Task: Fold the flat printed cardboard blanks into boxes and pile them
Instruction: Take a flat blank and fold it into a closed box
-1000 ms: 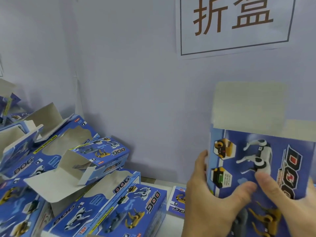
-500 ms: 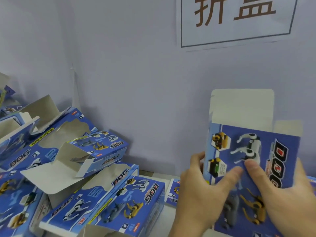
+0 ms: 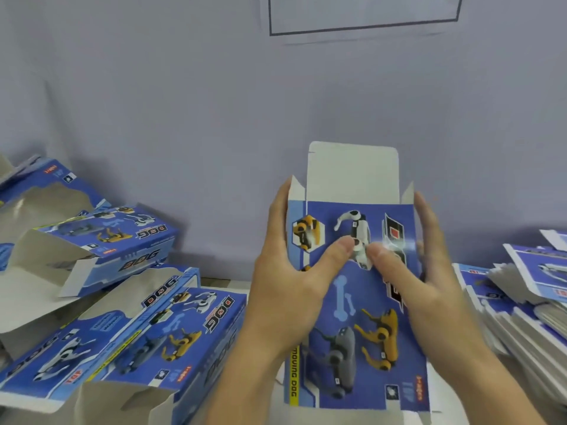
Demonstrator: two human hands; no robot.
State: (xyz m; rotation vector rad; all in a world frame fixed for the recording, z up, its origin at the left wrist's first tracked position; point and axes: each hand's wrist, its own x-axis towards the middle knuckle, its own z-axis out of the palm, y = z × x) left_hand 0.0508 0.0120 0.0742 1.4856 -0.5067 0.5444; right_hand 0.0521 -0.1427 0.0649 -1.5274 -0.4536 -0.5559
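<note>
Item in hand: one printed box blank [image 3: 352, 305], blue with toy-dog artwork, held upright before you at centre, above the surface [image 3: 233, 285]. It looks partly squared into a sleeve.

Grip, left hand [image 3: 285, 289]: fingers wrapped round the left edge, thumb pressed on the printed face.

Grip, right hand [image 3: 429, 289]: fingers curled round the right edge, thumb on the face near the left thumb. Motion blur hides finer detail.

Top end: tuck flap [image 3: 352, 173] standing straight up, white inside showing; two small dust flaps at its corners, not yet folded.

Handling advice: squeeze both side edges evenly so the sleeve squares up and the creases break cleanly. Fold the dust flaps inward first, then bring the tuck flap over them. Keep your thumbs light; the thin card probably dents easily.

Stock, left: folded boxes [image 3: 129, 342] piled loosely, several with ends open. What I can see of their insides appears empty, only grey card showing.

Stock, right: stack of flat blanks [image 3: 527, 305] awaiting folding.
</note>
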